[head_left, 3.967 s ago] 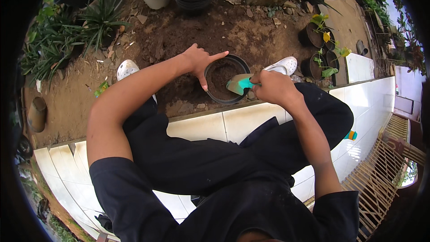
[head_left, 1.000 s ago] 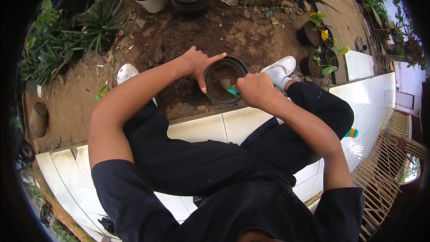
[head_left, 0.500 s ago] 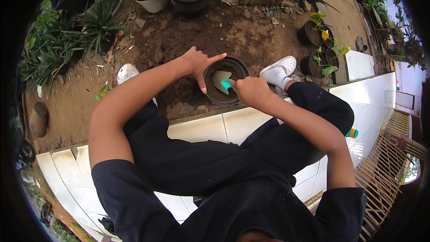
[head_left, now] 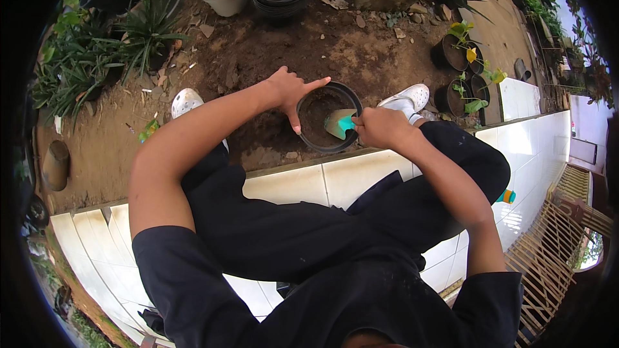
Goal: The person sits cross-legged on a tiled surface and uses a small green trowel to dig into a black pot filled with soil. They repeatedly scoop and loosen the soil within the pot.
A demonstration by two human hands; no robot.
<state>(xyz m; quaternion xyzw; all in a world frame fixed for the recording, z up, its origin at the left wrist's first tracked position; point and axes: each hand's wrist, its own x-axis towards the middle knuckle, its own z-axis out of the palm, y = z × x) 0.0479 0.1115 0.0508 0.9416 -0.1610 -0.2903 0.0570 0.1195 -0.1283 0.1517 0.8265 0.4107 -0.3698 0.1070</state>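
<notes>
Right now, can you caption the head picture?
Left fingers touch a black pot; right fingers hold a part-teal trowel.

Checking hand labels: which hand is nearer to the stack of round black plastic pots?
Left. The left hand is below the stack in the picture; the right hand, holding a turquoise metal trowel, is lower and farther right.

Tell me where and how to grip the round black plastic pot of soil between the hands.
The pot is likely best held by its left rim, from the left, thumb and fingers spread along the curve, as the left hand is; the right hand and its teal-and-tan hand trowel crowd the right.
</notes>
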